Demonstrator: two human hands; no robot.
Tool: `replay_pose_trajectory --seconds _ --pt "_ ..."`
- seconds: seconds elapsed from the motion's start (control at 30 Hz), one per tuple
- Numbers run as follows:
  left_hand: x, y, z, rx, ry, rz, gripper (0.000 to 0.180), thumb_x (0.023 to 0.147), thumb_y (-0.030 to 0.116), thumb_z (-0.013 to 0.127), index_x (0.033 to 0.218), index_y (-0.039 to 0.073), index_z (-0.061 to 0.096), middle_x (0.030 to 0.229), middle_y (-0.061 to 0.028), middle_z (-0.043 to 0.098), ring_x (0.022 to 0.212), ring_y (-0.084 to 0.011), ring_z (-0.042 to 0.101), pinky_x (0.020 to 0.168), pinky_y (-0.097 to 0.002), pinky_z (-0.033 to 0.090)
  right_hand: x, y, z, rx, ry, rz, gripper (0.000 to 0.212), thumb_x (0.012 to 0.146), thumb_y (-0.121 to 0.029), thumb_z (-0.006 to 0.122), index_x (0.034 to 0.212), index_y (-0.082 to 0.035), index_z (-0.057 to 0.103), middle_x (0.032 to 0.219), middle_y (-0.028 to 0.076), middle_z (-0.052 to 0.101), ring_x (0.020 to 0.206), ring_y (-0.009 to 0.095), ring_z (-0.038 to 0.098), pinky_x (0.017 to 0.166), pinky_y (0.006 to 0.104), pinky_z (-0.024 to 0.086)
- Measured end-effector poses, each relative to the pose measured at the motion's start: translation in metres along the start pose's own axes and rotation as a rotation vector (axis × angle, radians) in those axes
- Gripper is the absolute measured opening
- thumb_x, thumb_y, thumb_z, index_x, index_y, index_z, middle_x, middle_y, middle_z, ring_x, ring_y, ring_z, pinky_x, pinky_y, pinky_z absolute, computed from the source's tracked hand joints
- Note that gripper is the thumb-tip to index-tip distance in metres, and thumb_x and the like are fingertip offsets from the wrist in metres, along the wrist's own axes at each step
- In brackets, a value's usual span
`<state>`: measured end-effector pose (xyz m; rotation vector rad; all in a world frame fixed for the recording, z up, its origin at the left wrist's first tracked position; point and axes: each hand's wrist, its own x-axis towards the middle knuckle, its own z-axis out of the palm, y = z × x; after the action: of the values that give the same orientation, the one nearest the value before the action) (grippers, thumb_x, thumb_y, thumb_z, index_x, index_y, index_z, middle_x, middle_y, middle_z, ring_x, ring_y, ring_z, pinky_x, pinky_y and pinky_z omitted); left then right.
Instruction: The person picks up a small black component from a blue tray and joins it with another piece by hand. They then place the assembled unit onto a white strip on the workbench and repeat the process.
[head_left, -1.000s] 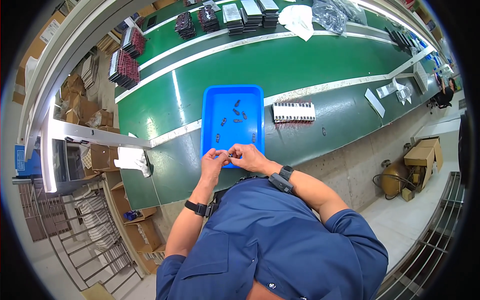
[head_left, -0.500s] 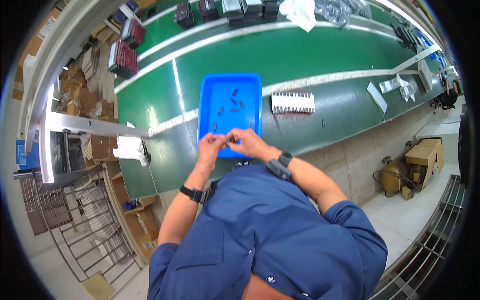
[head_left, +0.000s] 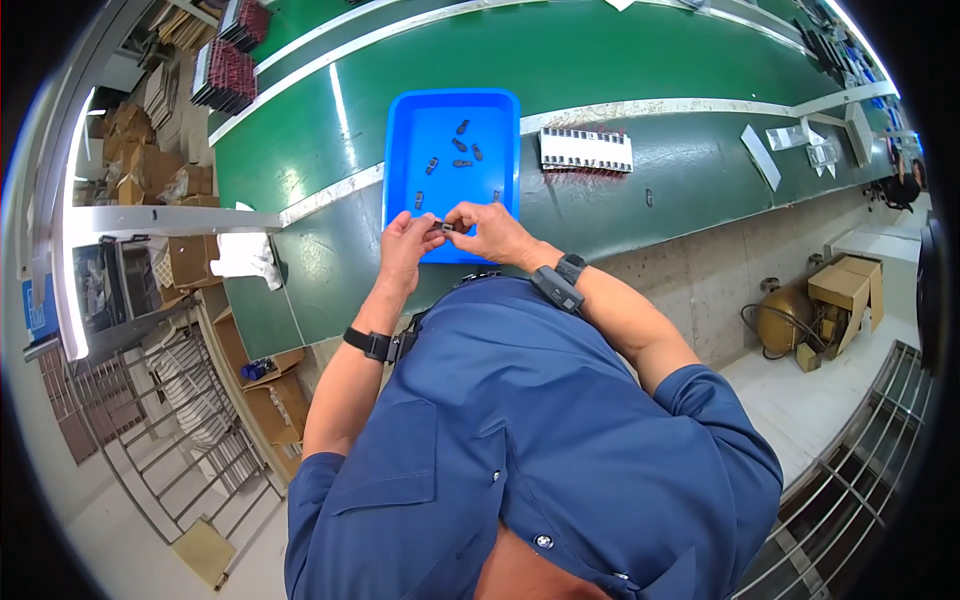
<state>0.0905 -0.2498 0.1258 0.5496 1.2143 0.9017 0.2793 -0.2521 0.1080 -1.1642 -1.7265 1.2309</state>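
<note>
Over the near end of a blue plastic tray [head_left: 503,95], both hands meet at one small dark part [head_left: 447,227], with a lighter metallic-looking bit on it. My left hand [head_left: 405,245] pinches its left end between thumb and fingers. Closed on the other end, my right hand [head_left: 488,232] hides some of it with the fingertips. Its exact kind is too small to make out. Several similar small dark parts [head_left: 462,163] lie scattered on the tray's floor.
Right of the tray stands a white rack with a row of slots [head_left: 586,152]. Farther right lie a single dark part [head_left: 649,198] and a white flat piece [head_left: 760,158]. A white cloth [head_left: 246,260] hangs at the bench's left edge. A white rail [head_left: 670,108] crosses the green bench.
The whole scene has shifted upward in the view as my head moved. Both hands still hold the small part between them, and it shows more plainly now.
</note>
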Motion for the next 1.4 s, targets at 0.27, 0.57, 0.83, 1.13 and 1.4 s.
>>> replay_pose_trajectory --seconds 0.27,0.57,0.83,1.13,1.4 --pt "0.011 -0.010 -0.007 0.079 0.010 0.034 0.015 0.088 0.006 0.070 0.096 0.002 0.057 0.089 -0.0078 0.068 0.075 -0.0141 0.067 0.064 -0.0260 0.058 0.003 0.002 -0.003 -0.022 -0.051 -0.033 0.020 0.083 -0.012 0.070 0.100 -0.002 0.064 0.084 0.013 0.070 0.076 0.025 0.069 0.069 0.0344 0.054" --pt "0.020 -0.012 -0.003 0.136 0.027 0.027 0.012 0.089 0.007 0.070 0.091 0.004 0.058 0.087 -0.0071 0.068 0.072 -0.0134 0.067 0.064 -0.0265 0.058 0.009 0.010 -0.011 -0.038 -0.081 -0.052 0.023 0.084 -0.016 0.069 0.099 0.000 0.063 0.089 0.015 0.069 0.079 0.028 0.068 0.069 0.0364 0.054" --pt "0.021 -0.012 0.007 0.144 0.006 0.018 0.011 0.089 0.006 0.070 0.087 0.005 0.059 0.086 -0.0066 0.068 0.071 -0.0125 0.066 0.065 -0.0264 0.058 0.003 0.015 -0.019 -0.023 -0.065 -0.022 0.023 0.083 -0.017 0.069 0.097 0.001 0.063 0.088 0.016 0.069 0.077 0.029 0.068 0.068 0.0379 0.054" --pt "0.021 0.000 0.020 0.125 -0.006 0.009 0.017 0.088 0.005 0.070 0.096 0.004 0.055 0.085 -0.0066 0.068 0.073 -0.0130 0.067 0.065 -0.0253 0.058 0.007 0.016 -0.025 0.045 -0.030 0.046 0.022 0.083 -0.017 0.070 0.094 0.001 0.064 0.079 0.014 0.069 0.070 0.024 0.066 0.062 0.0354 0.051" --pt "0.003 0.004 0.010 0.115 -0.074 0.010 0.026 0.086 0.003 0.071 0.097 0.005 0.048 0.094 -0.0091 0.066 0.080 -0.0153 0.068 0.066 -0.0248 0.058 -0.004 -0.002 -0.016 0.072 0.025 0.104 0.023 0.081 -0.018 0.071 0.094 0.000 0.066 0.075 0.011 0.068 0.066 0.018 0.065 0.059 0.0331 0.050"
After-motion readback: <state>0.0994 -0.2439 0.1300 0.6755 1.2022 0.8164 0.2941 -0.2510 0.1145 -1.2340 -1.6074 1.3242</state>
